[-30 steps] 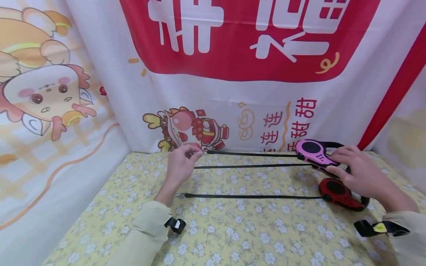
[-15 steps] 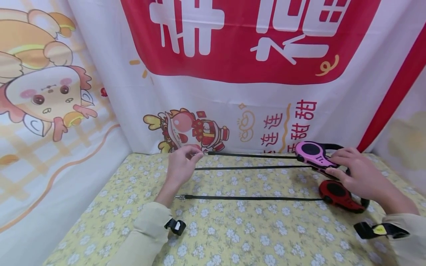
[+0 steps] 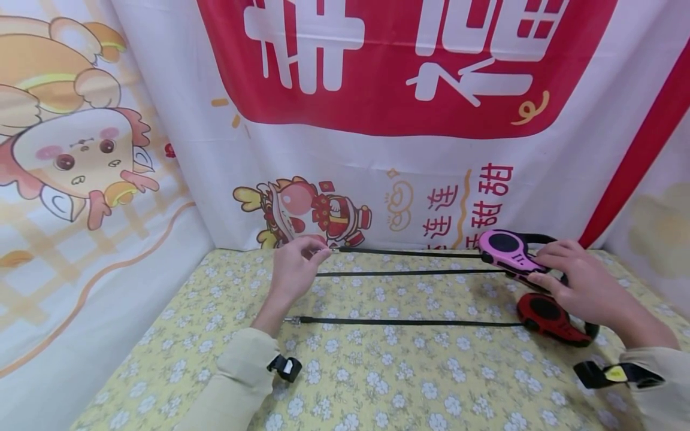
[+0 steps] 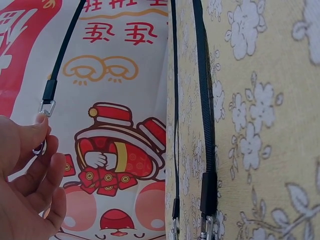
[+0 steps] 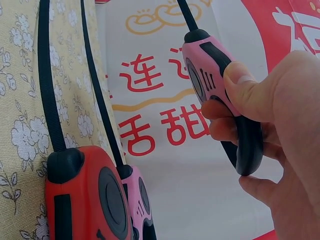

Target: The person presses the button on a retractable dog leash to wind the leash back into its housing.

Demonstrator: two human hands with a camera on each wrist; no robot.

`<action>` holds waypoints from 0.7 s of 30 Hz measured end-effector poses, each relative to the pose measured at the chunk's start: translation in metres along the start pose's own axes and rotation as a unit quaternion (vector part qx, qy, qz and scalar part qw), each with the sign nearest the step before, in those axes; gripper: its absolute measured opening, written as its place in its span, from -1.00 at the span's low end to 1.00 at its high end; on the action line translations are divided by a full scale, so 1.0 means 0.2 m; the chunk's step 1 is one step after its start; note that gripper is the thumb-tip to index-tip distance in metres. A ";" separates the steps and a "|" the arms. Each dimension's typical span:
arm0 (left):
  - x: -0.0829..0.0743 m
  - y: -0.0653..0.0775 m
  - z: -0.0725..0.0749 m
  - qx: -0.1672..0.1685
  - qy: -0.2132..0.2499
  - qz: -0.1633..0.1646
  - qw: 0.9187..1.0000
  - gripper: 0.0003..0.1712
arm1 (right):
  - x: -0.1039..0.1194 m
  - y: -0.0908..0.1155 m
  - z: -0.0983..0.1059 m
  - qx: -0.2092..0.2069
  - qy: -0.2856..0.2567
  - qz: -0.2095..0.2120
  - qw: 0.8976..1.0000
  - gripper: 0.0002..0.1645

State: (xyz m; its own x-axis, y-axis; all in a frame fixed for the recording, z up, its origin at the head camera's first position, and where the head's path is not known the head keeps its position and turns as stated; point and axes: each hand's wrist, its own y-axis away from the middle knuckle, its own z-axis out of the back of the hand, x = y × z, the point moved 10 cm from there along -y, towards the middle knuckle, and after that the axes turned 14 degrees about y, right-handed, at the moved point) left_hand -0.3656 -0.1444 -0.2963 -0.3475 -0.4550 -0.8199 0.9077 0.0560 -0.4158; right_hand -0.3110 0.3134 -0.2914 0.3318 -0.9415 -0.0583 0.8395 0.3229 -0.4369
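My right hand (image 3: 582, 281) grips a pink retractable dog leash (image 5: 212, 70) by its black handle, with the thumb on the casing. The black strap runs level to the left, raised above the table. At its far end my left hand (image 3: 295, 263) pinches the silver clip (image 4: 46, 107) between thumb and fingers. Below the raised leash, a second pink retractable leash (image 5: 137, 195) lies on the table, partly hidden in the head view, its strap drawn out leftward. Nearer the front, a red retractable leash (image 3: 550, 314) lies with its strap extended and its metal clip (image 3: 293, 320) beside my left wrist.
A yellow flowered cloth (image 3: 377, 383) covers the table. Behind it hangs a white and red printed curtain (image 3: 377, 149), close to the raised leash. A white printed sheet (image 3: 108, 269) borders the left side.
Both hands keep their hold and the leashes lie as before. The head view has tilted slightly, so the scene sits a little lower.
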 end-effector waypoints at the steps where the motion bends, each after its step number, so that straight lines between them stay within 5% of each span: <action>1: 0.00 0.00 0.00 -0.001 0.000 0.002 1.000 -0.82 | 0.00 0.00 0.00 -0.002 0.000 0.001 1.000 -0.63; 21: -0.01 0.01 0.01 -0.005 0.011 0.005 1.000 -0.75 | 0.00 0.00 0.01 -0.009 0.002 0.002 1.000 -0.62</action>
State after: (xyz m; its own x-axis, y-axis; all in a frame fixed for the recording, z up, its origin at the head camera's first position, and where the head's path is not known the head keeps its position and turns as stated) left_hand -0.3619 -0.1453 -0.2949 -0.3442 -0.4354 -0.8318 0.9084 0.0693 -0.4122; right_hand -0.3103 0.3131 -0.2890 0.3336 -0.9406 -0.0627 0.8307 0.3247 -0.4523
